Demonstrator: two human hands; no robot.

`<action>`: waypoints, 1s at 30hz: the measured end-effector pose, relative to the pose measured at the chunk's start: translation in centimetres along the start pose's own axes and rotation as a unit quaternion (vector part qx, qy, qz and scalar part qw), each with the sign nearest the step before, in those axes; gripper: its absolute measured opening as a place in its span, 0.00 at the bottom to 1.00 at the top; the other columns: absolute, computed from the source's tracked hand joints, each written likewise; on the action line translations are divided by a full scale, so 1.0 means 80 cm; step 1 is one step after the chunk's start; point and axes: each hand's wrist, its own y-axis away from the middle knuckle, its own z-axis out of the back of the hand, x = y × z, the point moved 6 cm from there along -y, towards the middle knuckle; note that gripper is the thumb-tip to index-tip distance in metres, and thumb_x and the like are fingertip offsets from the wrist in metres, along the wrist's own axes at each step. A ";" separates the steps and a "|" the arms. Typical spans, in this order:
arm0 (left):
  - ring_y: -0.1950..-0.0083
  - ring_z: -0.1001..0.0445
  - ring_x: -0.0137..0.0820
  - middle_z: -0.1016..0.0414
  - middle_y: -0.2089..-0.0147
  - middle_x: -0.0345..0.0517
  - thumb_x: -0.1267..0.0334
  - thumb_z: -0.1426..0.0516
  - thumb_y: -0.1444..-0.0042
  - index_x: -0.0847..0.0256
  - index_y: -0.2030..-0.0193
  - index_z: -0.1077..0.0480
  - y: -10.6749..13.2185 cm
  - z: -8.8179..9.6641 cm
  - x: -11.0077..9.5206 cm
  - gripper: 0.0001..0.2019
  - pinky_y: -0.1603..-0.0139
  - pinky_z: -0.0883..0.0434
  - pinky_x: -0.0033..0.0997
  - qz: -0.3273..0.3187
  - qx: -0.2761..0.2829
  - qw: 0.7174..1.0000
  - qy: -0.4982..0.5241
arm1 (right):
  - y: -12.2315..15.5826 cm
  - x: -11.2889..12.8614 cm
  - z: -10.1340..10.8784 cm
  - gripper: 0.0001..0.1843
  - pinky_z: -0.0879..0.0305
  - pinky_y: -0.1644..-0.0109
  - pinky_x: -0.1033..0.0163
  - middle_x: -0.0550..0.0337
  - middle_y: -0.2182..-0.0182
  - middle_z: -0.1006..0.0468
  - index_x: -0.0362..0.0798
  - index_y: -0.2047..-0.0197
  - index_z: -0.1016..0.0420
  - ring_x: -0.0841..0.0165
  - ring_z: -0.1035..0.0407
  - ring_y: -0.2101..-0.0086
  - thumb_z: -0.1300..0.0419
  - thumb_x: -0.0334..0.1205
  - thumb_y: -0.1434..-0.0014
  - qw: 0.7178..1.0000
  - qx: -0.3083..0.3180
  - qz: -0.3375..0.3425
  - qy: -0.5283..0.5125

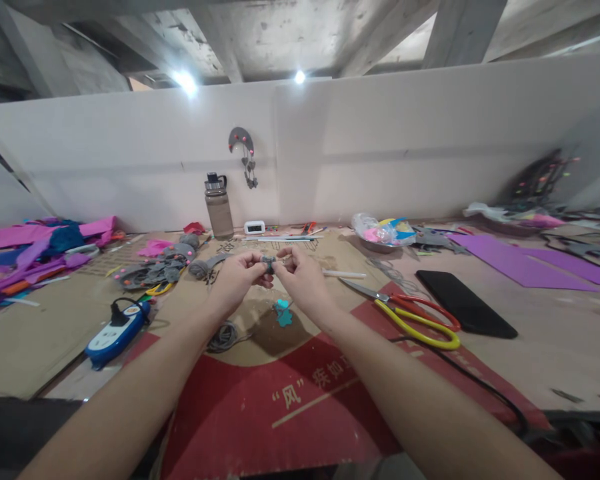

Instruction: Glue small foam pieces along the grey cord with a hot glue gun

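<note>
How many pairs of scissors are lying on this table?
2: a large red-and-yellow-handled pair right of the right hand; yellow handles, seemingly a second pair, among grey felt pieces left of the left hand. Others may hide under the scraps.

the table (555, 347) is covered with cardboard sheets; on it lie scissors (410, 315), a black phone (465, 303), a power strip (115, 332), a water bottle (219, 207), purple sheets (515, 263) and felt scraps (40, 253).
</note>
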 end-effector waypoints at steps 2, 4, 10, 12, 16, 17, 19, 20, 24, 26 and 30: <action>0.76 0.29 0.26 0.28 0.77 0.42 0.62 0.39 0.55 0.66 0.71 0.31 0.000 -0.003 0.001 0.09 0.70 0.28 0.30 0.011 0.019 1.000 0.016 | -0.003 -0.005 -0.002 0.09 0.48 0.75 0.68 0.68 0.82 0.36 0.47 0.67 0.31 0.74 0.42 0.79 0.46 0.41 0.50 0.999 0.020 -0.019 -0.032; 0.74 0.28 0.27 0.27 0.76 0.43 0.61 0.38 0.55 0.66 0.70 0.30 0.001 -0.005 0.001 0.10 0.70 0.28 0.30 0.025 0.037 0.999 0.028 | -0.006 -0.011 -0.003 0.07 0.47 0.74 0.69 0.66 0.81 0.34 0.46 0.72 0.32 0.74 0.42 0.78 0.46 0.41 0.52 0.997 0.033 -0.043 -0.060; 0.68 0.27 0.28 0.26 0.68 0.47 0.59 0.38 0.53 0.67 0.62 0.28 0.006 -0.012 -0.005 0.14 0.67 0.28 0.29 0.062 0.099 0.992 0.052 | -0.012 -0.029 0.000 0.07 0.51 0.78 0.69 0.68 0.82 0.36 0.47 0.75 0.34 0.76 0.48 0.82 0.46 0.41 0.53 0.988 0.035 -0.106 -0.102; 0.67 0.27 0.30 0.26 0.67 0.49 0.58 0.39 0.52 0.67 0.61 0.28 0.007 -0.008 -0.006 0.15 0.67 0.28 0.30 0.079 0.084 0.992 0.061 | -0.013 -0.031 0.002 0.06 0.51 0.78 0.69 0.68 0.83 0.36 0.47 0.75 0.35 0.76 0.47 0.82 0.46 0.41 0.54 0.989 0.031 -0.110 -0.098; 0.69 0.29 0.27 0.27 0.68 0.48 0.57 0.40 0.52 0.66 0.63 0.28 0.006 0.001 -0.010 0.14 0.72 0.30 0.26 0.079 0.043 0.995 0.050 | -0.012 -0.030 0.002 0.06 0.51 0.77 0.69 0.68 0.83 0.37 0.47 0.76 0.35 0.76 0.47 0.82 0.46 0.41 0.55 0.990 0.037 -0.106 -0.086; 0.70 0.29 0.26 0.28 0.69 0.47 0.57 0.39 0.52 0.66 0.63 0.28 0.006 0.000 -0.011 0.14 0.73 0.31 0.24 0.072 0.045 0.996 0.040 | -0.011 -0.028 0.002 0.06 0.51 0.77 0.69 0.69 0.83 0.38 0.47 0.76 0.35 0.76 0.47 0.82 0.46 0.40 0.55 0.990 0.041 -0.104 -0.083; 0.72 0.31 0.25 0.29 0.72 0.44 0.59 0.39 0.53 0.67 0.64 0.28 0.007 -0.002 -0.013 0.13 0.75 0.33 0.23 0.060 0.052 0.997 0.012 | -0.009 -0.024 0.000 0.05 0.52 0.77 0.69 0.69 0.83 0.40 0.47 0.75 0.35 0.76 0.48 0.82 0.46 0.40 0.55 0.991 0.052 -0.097 -0.076; 0.73 0.32 0.24 0.30 0.73 0.43 0.60 0.39 0.53 0.67 0.65 0.28 0.007 -0.003 -0.013 0.12 0.76 0.34 0.22 0.054 0.054 0.997 -0.004 | -0.007 -0.022 0.000 0.06 0.52 0.77 0.69 0.69 0.83 0.40 0.47 0.75 0.34 0.76 0.49 0.82 0.46 0.40 0.55 0.991 0.057 -0.092 -0.073; 0.78 0.35 0.22 0.32 0.77 0.40 0.64 0.40 0.54 0.66 0.69 0.29 0.007 -0.004 -0.011 0.08 0.77 0.36 0.23 0.036 0.060 0.996 -0.053 | -0.003 -0.013 -0.002 0.06 0.54 0.78 0.69 0.69 0.83 0.42 0.46 0.74 0.34 0.76 0.49 0.80 0.45 0.41 0.55 0.994 0.073 -0.064 -0.057; 0.79 0.36 0.22 0.32 0.78 0.39 0.65 0.40 0.55 0.66 0.70 0.30 0.007 -0.003 -0.010 0.06 0.77 0.36 0.23 0.029 0.061 0.996 -0.064 | -0.002 -0.009 -0.002 0.06 0.54 0.77 0.69 0.69 0.83 0.42 0.46 0.75 0.34 0.76 0.49 0.80 0.45 0.41 0.55 0.994 0.076 -0.055 -0.048; 0.80 0.36 0.22 0.33 0.79 0.38 0.67 0.42 0.56 0.65 0.71 0.30 0.007 -0.003 -0.012 0.04 0.77 0.37 0.24 0.014 0.055 0.994 -0.089 | 0.001 -0.002 -0.003 0.06 0.53 0.77 0.69 0.69 0.83 0.41 0.46 0.75 0.34 0.76 0.49 0.80 0.46 0.40 0.55 0.995 0.077 -0.043 -0.050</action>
